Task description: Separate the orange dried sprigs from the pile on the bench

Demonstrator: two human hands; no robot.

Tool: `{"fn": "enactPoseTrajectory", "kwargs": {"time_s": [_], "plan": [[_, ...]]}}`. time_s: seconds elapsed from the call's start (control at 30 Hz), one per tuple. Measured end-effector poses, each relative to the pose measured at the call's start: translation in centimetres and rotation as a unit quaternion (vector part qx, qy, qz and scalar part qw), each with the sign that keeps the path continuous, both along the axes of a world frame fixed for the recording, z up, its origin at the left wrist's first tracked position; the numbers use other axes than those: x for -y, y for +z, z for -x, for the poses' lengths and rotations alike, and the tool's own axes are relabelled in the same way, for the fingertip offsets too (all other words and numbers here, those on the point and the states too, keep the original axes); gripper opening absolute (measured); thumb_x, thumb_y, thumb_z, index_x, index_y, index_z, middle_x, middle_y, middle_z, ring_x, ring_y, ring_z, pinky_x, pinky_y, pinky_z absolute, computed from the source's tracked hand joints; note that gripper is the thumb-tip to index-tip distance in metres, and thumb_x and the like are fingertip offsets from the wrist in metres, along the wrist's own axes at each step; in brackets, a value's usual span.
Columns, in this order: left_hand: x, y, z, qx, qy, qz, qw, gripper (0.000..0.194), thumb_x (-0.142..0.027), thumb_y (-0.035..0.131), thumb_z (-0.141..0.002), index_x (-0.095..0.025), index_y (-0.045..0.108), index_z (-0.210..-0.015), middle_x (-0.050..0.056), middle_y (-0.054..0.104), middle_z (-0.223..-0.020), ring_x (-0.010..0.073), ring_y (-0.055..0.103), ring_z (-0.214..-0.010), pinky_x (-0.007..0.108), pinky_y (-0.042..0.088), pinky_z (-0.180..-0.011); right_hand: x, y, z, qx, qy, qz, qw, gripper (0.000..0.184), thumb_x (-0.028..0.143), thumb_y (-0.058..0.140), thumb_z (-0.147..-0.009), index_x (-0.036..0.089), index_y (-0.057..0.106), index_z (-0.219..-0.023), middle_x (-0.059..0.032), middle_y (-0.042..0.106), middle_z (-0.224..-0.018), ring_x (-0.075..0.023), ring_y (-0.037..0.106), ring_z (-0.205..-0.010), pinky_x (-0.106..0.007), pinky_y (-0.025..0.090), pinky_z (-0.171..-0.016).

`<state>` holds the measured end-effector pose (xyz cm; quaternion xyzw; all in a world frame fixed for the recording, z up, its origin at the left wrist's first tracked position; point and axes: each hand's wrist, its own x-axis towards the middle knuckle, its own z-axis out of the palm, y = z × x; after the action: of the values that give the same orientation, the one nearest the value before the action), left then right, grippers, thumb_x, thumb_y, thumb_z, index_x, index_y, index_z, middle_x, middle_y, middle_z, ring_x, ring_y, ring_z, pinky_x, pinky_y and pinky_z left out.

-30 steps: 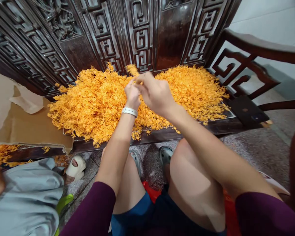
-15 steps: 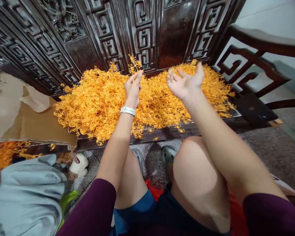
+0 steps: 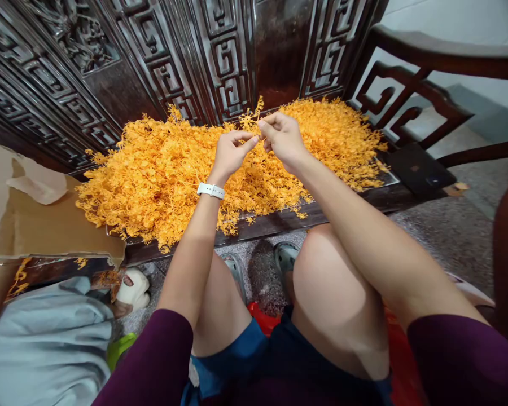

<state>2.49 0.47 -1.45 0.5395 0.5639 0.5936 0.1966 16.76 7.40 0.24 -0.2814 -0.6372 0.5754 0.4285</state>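
Both my hands meet above a long heap of small orange plastic pieces (image 3: pixel 161 169) with thin branching stems. An orange branched plastic piece (image 3: pixel 249 119) sticks up from between my fingertips. My left hand (image 3: pixel 230 153), with a white band on its wrist, pinches it low with thumb and forefinger. My right hand (image 3: pixel 284 140) is closed on the same piece, its fingertips touching or nearly touching those of the left. Exactly where each fingertip grips is too small to make out.
The heap lies on a dark wooden bench (image 3: pixel 322 217) with a carved back (image 3: pixel 169 62) and armrest (image 3: pixel 423 96). A torn cardboard sheet (image 3: pixel 59 225) stands at the left, a flat black object (image 3: pixel 421 169) at the right. Another person's grey-clad leg (image 3: pixel 46 332) is at lower left.
My right hand was open and apart at the right; it has come left and closed on the orange piece by my left hand. The view has shifted slightly.
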Motion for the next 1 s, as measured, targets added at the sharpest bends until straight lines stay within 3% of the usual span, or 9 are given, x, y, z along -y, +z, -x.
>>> {"fn": "enactPoseTrajectory", "kwargs": {"time_s": [0.17, 0.3, 0.4, 0.47, 0.53, 0.6, 0.7, 0.87, 1.0], "plan": [[0.3, 0.3, -0.4, 0.146, 0.001, 0.074, 0.987, 0.033, -0.054, 0.078, -0.092, -0.021, 0.076, -0.09, 0.006, 0.074, -0.081, 0.015, 0.066, -0.074, 0.028, 0.048, -0.066, -0.5, -1.1, -0.1, 0.095, 0.036, -0.152, 0.983, 0.031, 0.034, 0.068, -0.099, 0.024, 0.045, -0.079, -0.0018, 0.052, -0.077, -0.0172, 0.046, -0.072, -0.034, 0.038, -0.065], [0.1, 0.1, 0.0, 0.202, 0.067, 0.047, 0.976, 0.031, -0.042, 0.085, -0.088, -0.019, 0.068, -0.076, 0.0, 0.062, -0.067, 0.0088, 0.054, -0.061, 0.024, 0.042, -0.058, 1.9, 0.4, -0.2, 0.19, 0.112, -0.267, 0.938, 0.027, 0.019, 0.067, -0.096, 0.022, 0.048, -0.077, -0.001, 0.053, -0.075, -0.0168, 0.046, -0.074, -0.035, 0.036, -0.07], [0.4, 0.0, 1.1, 0.246, 0.146, 0.032, 0.958, 0.035, -0.049, 0.089, -0.083, -0.021, 0.068, -0.081, -0.002, 0.059, -0.068, 0.0086, 0.054, -0.061, 0.025, 0.039, -0.055, 5.3, 2.4, -0.6, 0.174, 0.344, -0.26, 0.885, 0.023, 0.025, 0.069, -0.097, 0.019, 0.056, -0.079, 0.0003, 0.055, -0.073, -0.0142, 0.048, -0.07, -0.032, 0.037, -0.068], [0.7, 0.0, 2.0, 0.266, 0.164, 0.042, 0.949, 0.042, -0.058, 0.089, -0.08, -0.022, 0.068, -0.086, -0.003, 0.058, -0.067, 0.0091, 0.055, -0.063, 0.025, 0.038, -0.054, 7.3, 4.0, -1.3, 0.142, 0.545, -0.202, 0.801, 0.025, 0.036, 0.071, -0.098, 0.016, 0.063, -0.085, 0.0, 0.061, -0.075, -0.0123, 0.053, -0.068, -0.03, 0.041, -0.067], [1.1, 0.0, 2.6, 0.272, 0.131, 0.048, 0.952, 0.041, -0.059, 0.087, -0.082, -0.023, 0.068, -0.089, -0.002, 0.059, -0.068, 0.0091, 0.054, -0.066, 0.025, 0.039, -0.055, 8.1, 5.3, -2.0, 0.097, 0.616, -0.138, 0.769, 0.034, 0.048, 0.076, -0.095, 0.015, 0.068, -0.095, -0.0006, 0.065, -0.078, -0.0118, 0.058, -0.069, -0.028, 0.045, -0.067], [1.4, 0.0, 2.9, 0.271, 0.081, 0.046, 0.958, 0.032, -0.051, 0.084, -0.089, -0.023, 0.069, -0.091, 0.0, 0.064, -0.074, 0.0085, 0.054, -0.068, 0.026, 0.041, -0.058, 7.4, 6.2, -2.5, 0.0, 0.518, -0.073, 0.852, 0.043, 0.058, 0.08, -0.088, 0.018, 0.068, -0.101, 0.0, 0.066, -0.08, -0.0125, 0.057, -0.068, -0.028, 0.046, -0.066], [1.8, 0.4, 2.8, 0.238, 0.027, 0.05, 0.97, 0.025, -0.048, 0.078, -0.096, -0.024, 0.073, -0.1, 0.003, 0.071, -0.089, 0.009, 0.057, -0.071, 0.028, 0.044, -0.062, 4.5, 6.1, -2.2, -0.115, 0.221, 0.031, 0.968, 0.047, 0.069, 0.074, -0.088, 0.025, 0.066, -0.102, -0.0004, 0.062, -0.079, -0.0164, 0.055, -0.069, -0.03, 0.046, -0.062], [2.5, 1.2, 2.2, 0.174, -0.044, 0.071, 0.981, 0.027, -0.05, 0.076, -0.096, -0.023, 0.076, -0.102, 0.006, 0.071, -0.095, 0.0113, 0.061, -0.072, 0.029, 0.044, -0.063, 0.8, 2.2, -0.6, -0.047, 0.038, 0.091, 0.994, 0.046, 0.072, 0.062, -0.094, 0.026, 0.059, -0.097, -0.0018, 0.059, -0.075, -0.0174, 0.048, -0.064, -0.032, 0.041, -0.058], [2.0, 0.8, 2.4, 0.193, -0.028, 0.074, 0.978, 0.027, -0.049, 0.08, -0.092, -0.023, 0.074, -0.097, 0.003, 0.069, -0.087, 0.0099, 0.055, -0.066, 0.029, 0.042, -0.061, 1.8, 0.8, -0.1, 0.028, 0.062, -0.074, 0.995, 0.036, 0.059, 0.067, -0.097, 0.027, 0.053, -0.086, -0.0027, 0.056, -0.077, -0.0194, 0.047, -0.071, -0.034, 0.041, -0.063]]}}
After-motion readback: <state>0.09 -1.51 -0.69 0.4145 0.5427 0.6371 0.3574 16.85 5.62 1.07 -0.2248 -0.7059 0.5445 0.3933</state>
